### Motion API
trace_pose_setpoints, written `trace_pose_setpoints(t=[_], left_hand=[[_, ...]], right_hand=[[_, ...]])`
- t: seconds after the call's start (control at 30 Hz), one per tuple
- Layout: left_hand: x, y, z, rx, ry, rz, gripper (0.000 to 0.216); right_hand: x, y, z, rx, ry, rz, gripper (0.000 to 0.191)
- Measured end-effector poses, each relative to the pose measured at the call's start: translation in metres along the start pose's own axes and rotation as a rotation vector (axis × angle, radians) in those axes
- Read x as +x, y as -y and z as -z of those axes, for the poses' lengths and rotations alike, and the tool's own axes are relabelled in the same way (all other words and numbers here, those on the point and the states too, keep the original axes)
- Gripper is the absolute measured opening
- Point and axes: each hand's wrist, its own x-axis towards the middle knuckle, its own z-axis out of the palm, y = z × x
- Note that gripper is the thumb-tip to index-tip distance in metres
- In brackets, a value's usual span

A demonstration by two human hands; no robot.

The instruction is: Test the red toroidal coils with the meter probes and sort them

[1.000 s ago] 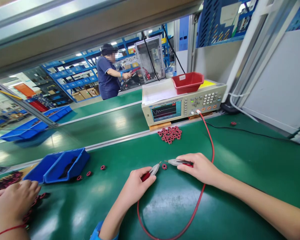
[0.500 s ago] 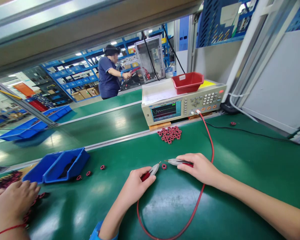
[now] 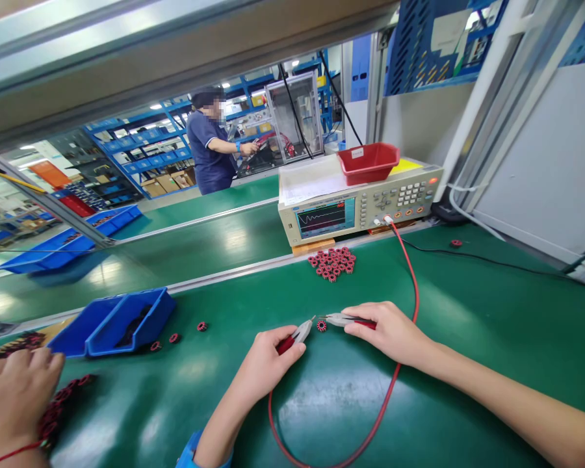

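My left hand (image 3: 268, 367) is closed around a red-handled metal test clip (image 3: 301, 333), its jaws pointing up and right. A similar test clip (image 3: 340, 319) is gripped in my right hand (image 3: 390, 330) and points left. Between the two thin tips, just below them, lies a small round wound stator core (image 3: 322, 326) with red and black teeth. Whether the tips touch its wires is too small to tell. A red cable (image 3: 414, 286) runs from the tester (image 3: 361, 201) and loops below my hands. The tester's screen shows a wavy trace and red "NG" lettering.
A cluster of stator cores (image 3: 332, 263) sits before the tester, with a red bin (image 3: 369, 164) on top of it. Blue bins (image 3: 127, 328) and several loose cores are at left. A co-worker's hand (image 3: 14, 396) rests near more cores; another person (image 3: 209, 146) stands behind.
The screen's lettering has gone from green "OK" to red "NG". My right clip's tip has shifted slightly left, closer to the left one. The co-worker's hand at left has moved left.
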Motion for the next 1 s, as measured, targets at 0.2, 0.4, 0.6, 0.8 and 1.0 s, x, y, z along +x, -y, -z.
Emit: trace_pose_setpoints(t=[0.2, 0.4, 0.6, 0.8, 1.0], left_hand=[[0.0002, 0.0008, -0.0006, -0.02, 0.0, 0.003, 0.028], [0.0004, -0.0012, -0.0005, -0.01, 0.003, -0.002, 0.025], [-0.0003, -0.0017, 0.0, 0.0, 0.001, -0.003, 0.026], [-0.0003, -0.0018, 0.0, 0.003, 0.007, -0.005, 0.026], [-0.0001, -0.0022, -0.0004, 0.014, -0.002, -0.011, 0.026]], right_hand=[[0.0002, 0.0063, 0.0035, 0.011, 0.038, -0.016, 0.023], [-0.0007, 0.0075, 0.0042, 0.023, 0.044, -0.026, 0.024], [-0.0009, 0.0047, 0.0029, 0.016, 0.044, -0.031, 0.024], [0.0, 0.0042, 0.0025, 0.024, 0.045, -0.023, 0.023], [-0.0004, 0.0048, 0.0037, 0.033, 0.05, -0.031, 0.024]])
